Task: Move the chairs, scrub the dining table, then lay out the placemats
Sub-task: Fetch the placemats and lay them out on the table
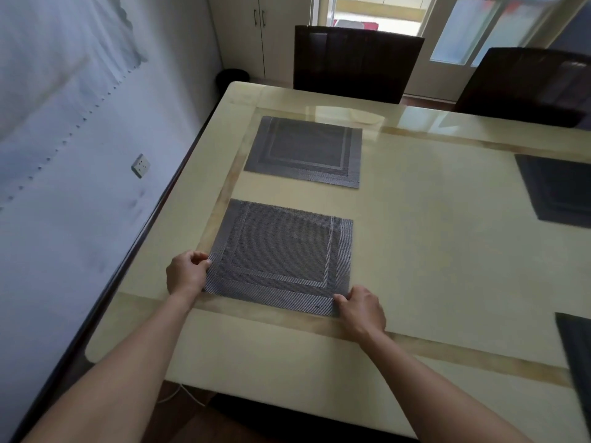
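Observation:
A grey woven placemat (pixel 281 254) lies flat on the cream dining table (pixel 431 238) near its left front corner. My left hand (pixel 186 272) pinches the mat's near left corner, and my right hand (pixel 363 310) pinches its near right corner. A second grey placemat (pixel 305 151) lies flat farther back on the left side. Two more dark placemats show at the right edge, one at mid-height (pixel 559 190) and one near the front (pixel 577 356), both cut off by the frame. Two dark chairs, one at the left (pixel 355 60) and one at the right (pixel 524 81), stand along the table's far side.
A white wall with a socket (pixel 141 165) runs close along the table's left side. A dark bin (pixel 232 77) sits on the floor by the far left corner. Cupboard doors (pixel 256 33) and a glass door (pixel 486 30) stand behind the chairs.

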The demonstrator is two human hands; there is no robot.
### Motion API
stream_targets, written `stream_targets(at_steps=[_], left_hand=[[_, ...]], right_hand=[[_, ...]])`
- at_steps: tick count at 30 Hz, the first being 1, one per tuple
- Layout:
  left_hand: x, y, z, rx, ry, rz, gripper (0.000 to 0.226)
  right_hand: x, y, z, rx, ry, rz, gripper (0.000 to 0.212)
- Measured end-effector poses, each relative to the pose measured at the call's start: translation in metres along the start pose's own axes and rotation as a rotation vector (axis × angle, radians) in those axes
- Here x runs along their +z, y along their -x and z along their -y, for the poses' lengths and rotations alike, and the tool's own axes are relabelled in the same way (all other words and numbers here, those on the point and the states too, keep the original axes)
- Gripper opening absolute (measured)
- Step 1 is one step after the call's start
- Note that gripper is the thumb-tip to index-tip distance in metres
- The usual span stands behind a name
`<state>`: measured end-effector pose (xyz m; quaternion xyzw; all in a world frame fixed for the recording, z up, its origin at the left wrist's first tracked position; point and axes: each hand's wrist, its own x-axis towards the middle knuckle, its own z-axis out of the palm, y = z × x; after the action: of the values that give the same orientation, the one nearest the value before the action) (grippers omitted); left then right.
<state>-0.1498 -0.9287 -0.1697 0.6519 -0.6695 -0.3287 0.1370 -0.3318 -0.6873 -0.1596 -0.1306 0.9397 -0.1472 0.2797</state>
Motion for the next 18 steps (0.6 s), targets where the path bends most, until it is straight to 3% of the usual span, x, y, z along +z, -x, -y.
stream_targets(at_steps=[3, 6, 9, 11, 14, 18], left_hand=[[-0.001, 0.005, -0.001, 0.112, -0.135, -0.034, 0.023], [0.007, 0.022, -0.003, 0.395, -0.232, 0.002, 0.033], [0.02, 0.039, -0.005, 0.56, -0.294, 0.136, 0.041], [0.026, 0.044, -0.005, 0.545, -0.366, 0.177, 0.044], [0.028, 0.049, -0.006, 0.487, -0.414, 0.198, 0.044], [0.025, 0.056, -0.02, 0.451, -0.407, 0.202, 0.045]], right_hand=[[-0.001, 0.005, 0.001, -0.029, -0.01, -0.055, 0.034], [0.0, 0.013, -0.002, -0.263, 0.106, -0.194, 0.031], [0.004, 0.015, -0.003, -0.485, 0.235, -0.096, 0.046], [0.005, 0.014, -0.002, -0.51, 0.29, -0.029, 0.047], [0.004, 0.013, -0.001, -0.515, 0.301, -0.006, 0.032], [-0.004, 0.014, -0.003, -0.495, 0.266, 0.065, 0.042]])
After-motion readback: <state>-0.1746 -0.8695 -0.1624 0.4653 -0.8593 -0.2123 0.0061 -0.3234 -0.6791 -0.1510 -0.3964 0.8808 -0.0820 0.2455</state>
